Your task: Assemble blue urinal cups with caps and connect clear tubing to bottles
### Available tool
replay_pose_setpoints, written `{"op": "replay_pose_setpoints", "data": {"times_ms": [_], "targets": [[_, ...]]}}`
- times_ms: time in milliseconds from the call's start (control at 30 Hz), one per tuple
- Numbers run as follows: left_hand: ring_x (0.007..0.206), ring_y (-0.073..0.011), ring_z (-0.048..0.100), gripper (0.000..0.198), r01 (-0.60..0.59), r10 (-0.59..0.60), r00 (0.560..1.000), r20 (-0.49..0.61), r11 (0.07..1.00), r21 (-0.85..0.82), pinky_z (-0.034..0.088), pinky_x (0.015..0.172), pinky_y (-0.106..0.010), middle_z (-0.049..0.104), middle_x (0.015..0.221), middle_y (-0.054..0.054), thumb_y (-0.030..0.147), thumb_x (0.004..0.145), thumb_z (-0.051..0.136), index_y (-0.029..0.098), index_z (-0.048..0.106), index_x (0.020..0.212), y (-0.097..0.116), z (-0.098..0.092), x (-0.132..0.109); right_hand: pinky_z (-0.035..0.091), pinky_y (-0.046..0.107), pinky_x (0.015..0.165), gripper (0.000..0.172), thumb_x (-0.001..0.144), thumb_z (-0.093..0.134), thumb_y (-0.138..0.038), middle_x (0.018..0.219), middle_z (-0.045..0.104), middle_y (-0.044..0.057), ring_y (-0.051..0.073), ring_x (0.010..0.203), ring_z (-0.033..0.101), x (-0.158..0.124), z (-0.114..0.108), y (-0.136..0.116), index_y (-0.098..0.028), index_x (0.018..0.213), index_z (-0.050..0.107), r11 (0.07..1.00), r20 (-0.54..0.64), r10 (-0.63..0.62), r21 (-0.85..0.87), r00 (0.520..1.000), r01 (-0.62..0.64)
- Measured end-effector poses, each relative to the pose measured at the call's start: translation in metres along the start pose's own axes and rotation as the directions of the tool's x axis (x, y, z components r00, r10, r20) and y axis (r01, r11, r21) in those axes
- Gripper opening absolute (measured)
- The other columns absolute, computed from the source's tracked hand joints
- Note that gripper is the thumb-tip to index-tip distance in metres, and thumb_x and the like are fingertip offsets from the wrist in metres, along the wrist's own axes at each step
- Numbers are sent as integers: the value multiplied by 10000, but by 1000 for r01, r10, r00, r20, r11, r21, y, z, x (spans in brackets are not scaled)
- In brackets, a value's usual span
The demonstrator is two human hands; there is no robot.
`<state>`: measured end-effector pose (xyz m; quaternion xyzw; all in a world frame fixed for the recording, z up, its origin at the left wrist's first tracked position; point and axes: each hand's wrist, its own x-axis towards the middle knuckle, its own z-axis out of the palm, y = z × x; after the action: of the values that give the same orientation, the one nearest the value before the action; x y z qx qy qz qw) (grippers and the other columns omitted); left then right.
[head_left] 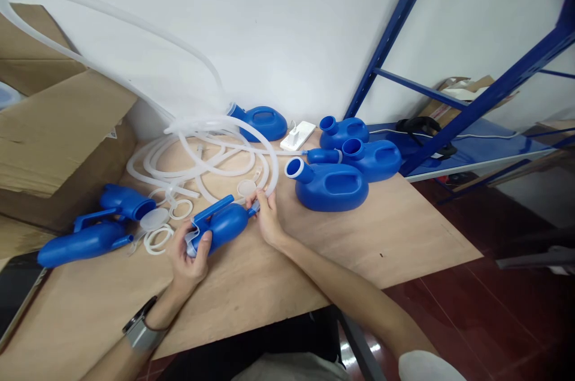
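My left hand (191, 252) is closed around the wide end of a blue plastic funnel piece (222, 224) lying on the wooden table (314, 255). My right hand (268, 216) pinches the narrow tip of the same piece, where a translucent white tube (215, 147) comes close. The tube lies in loose coils behind the hands and arcs up along the wall. Whether the tube end is joined to the tip is hidden by my fingers.
Three blue urinal bottles (335, 184) stand to the right, another (263, 122) by the wall. More blue funnel pieces (90, 238) and white rings (157, 237) lie at left. A cardboard box (58, 141) sits far left, a white power adapter (298, 134) by the wall, blue shelving (449, 123) at right.
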<state>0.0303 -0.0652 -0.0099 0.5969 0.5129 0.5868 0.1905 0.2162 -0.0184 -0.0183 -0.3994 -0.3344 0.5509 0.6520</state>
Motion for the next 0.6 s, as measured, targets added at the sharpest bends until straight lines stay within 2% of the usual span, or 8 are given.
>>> {"op": "replay_pose_setpoints", "data": {"times_ms": [100,233,333,500,600], "targets": [[823,-238,620,265,27,-27,999,22,1000,-11,471,811,-361,690,897,-28,473,849,749,230,684,930,-1,-4,7,406,239,501,411,882,683,-600,692,600,-63,130,575,534,1,-8,-7,-267,984,464,998,72,61,17,996,-63],[762,-224,588,295,181,-176,983,55,979,-90,457,733,-341,688,843,-20,504,827,753,221,693,890,-1,-7,20,411,241,522,460,788,803,-606,772,659,-21,108,584,547,7,-21,-23,-225,879,562,993,150,116,-38,982,-112],[756,-219,584,307,262,-259,965,42,952,-161,455,712,-330,683,814,-21,510,775,776,221,687,834,3,-7,26,369,236,518,476,750,844,-615,718,648,-13,90,553,516,13,-27,-29,-184,825,657,982,187,185,-78,965,-173],[704,-186,543,319,338,-348,938,-11,919,-203,435,666,-308,630,747,-8,496,705,796,207,676,769,1,-6,31,438,235,606,490,629,947,-598,764,722,21,119,686,597,24,-37,-28,-170,775,759,976,227,211,-110,951,-190],[648,-170,511,318,339,-347,937,-23,926,-169,415,606,-304,613,733,-7,500,738,749,196,686,807,-9,-3,30,479,254,643,490,567,980,-592,754,738,22,142,719,623,26,-41,-25,-180,754,790,973,255,212,-140,944,-181]]}}
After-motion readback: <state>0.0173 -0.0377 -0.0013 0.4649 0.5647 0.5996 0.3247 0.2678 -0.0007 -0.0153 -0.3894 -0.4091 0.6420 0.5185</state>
